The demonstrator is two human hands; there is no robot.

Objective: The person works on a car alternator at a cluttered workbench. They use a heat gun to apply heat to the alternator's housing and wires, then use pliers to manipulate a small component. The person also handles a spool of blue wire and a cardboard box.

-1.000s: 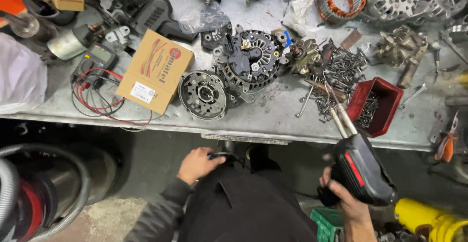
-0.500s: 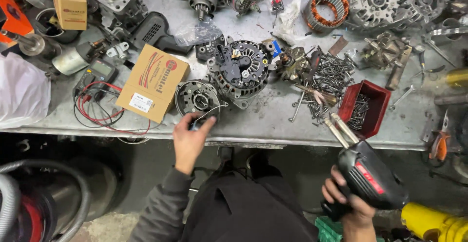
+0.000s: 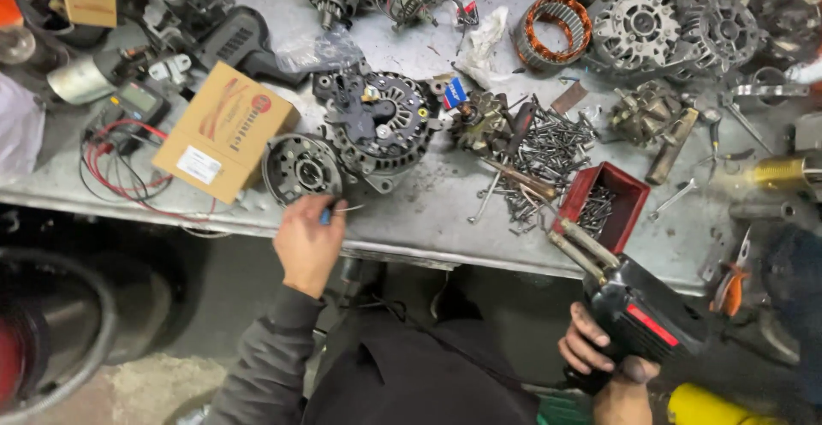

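My left hand [image 3: 308, 241] rests at the front edge of the metal workbench [image 3: 428, 219], fingers closed on a small blue-handled tool with a thin wire [image 3: 336, 211], right beside a round alternator end cover [image 3: 300, 168]. A larger black alternator body [image 3: 381, 121] lies just behind it. My right hand [image 3: 599, 356] is below the bench edge, gripping a black soldering gun with a red stripe [image 3: 642, 314]; its long metal tip points up toward a red tray of screws [image 3: 604, 207].
A cardboard box [image 3: 224, 130] and a multimeter with red leads [image 3: 128, 112] lie at the left. Loose screws [image 3: 548, 147], a copper stator [image 3: 552, 27], more alternator housings [image 3: 638, 27] and orange pliers [image 3: 732, 284] crowd the bench. A yellow object [image 3: 711, 404] sits low right.
My left hand rose from my lap to the bench edge and took hold of the small tool beside the end cover. The right hand with the soldering gun shifted slightly right.
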